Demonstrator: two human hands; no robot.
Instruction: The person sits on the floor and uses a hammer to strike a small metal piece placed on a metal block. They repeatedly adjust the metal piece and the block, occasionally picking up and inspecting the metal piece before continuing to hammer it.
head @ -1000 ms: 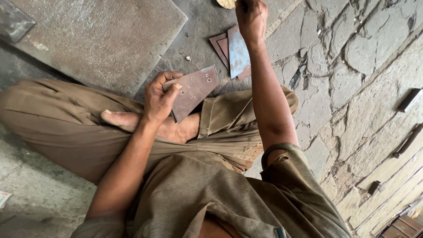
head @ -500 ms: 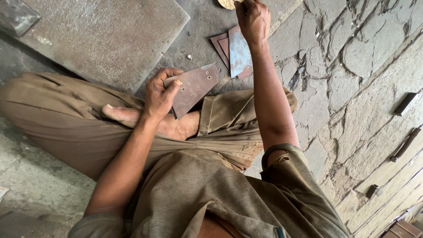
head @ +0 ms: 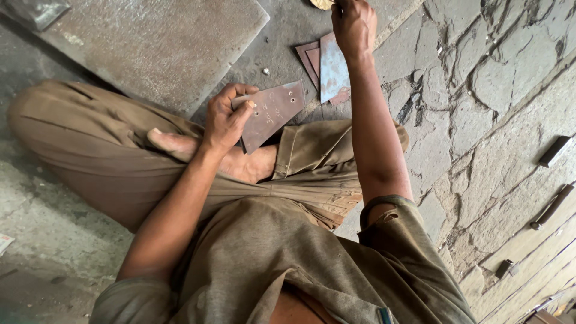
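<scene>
I sit cross-legged on the floor. My left hand (head: pixel 225 117) grips a brown, pointed metal plate (head: pixel 273 111) with small holes near its edge, holding it over my bare foot (head: pixel 240 159) and shin. My right hand (head: pixel 354 24) reaches forward to the top edge of the view, its fingers curled around a thin dark piece that is mostly cut off. Next to it a yellowish round object (head: pixel 323 3) is partly visible. Under that hand lie a few flat metal plates (head: pixel 330 69), one grey-blue on top of reddish ones.
A large flat stone slab (head: pixel 156 42) lies at the upper left. Cracked stone paving (head: pixel 480 102) spreads to the right, with dark metal bars (head: pixel 552 207) near its edge. A small white bit (head: pixel 266 71) lies by the plates.
Both hands keep their places and their grips. Only the view has shifted slightly.
</scene>
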